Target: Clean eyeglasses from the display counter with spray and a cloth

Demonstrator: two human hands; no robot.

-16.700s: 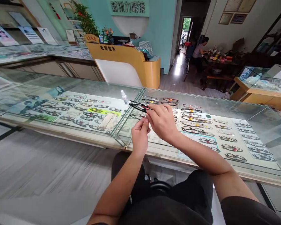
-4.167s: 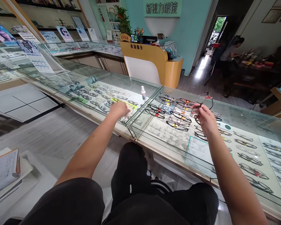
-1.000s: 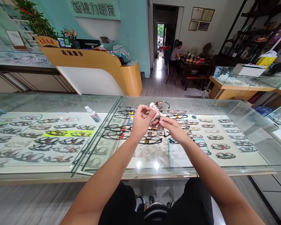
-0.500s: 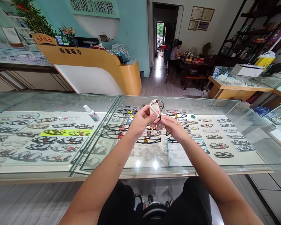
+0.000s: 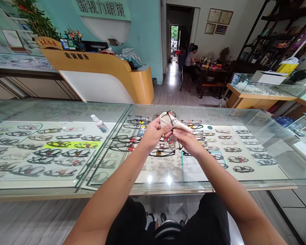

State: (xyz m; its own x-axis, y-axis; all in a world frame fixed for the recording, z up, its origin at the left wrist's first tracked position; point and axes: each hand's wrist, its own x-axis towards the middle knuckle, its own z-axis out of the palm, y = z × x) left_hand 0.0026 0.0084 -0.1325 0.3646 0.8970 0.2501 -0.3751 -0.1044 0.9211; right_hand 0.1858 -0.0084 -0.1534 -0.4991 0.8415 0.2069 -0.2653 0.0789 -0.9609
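Note:
Above the glass showcase, both hands are close together around one pair of dark-rimmed eyeglasses (image 5: 172, 140), held with the frame roughly upright. My left hand (image 5: 154, 133) is closed, thumb and fingers pinching a cream-white cloth (image 5: 182, 126) over the upper lens. The cloth drapes rightward behind the frame, past the fingers of the other hand. My right hand (image 5: 187, 139) is closed on the eyeglasses near the middle of the frame, with the lower lens hanging below its fingertips. Fingers and cloth hide part of the frame.
Rows of eyeglasses (image 5: 238, 159) lie inside the glass showcase (image 5: 153, 185). A white spray bottle (image 5: 100, 124) is on the left section. A yellow-fronted counter (image 5: 140, 83) stands beyond, and a person (image 5: 190, 59) sits at a table at the back.
The cloth has spread out to the right behind the eyeglasses and past the right hand's fingers. The left hand has shifted slightly left; both hands stay on the cloth and eyeglasses.

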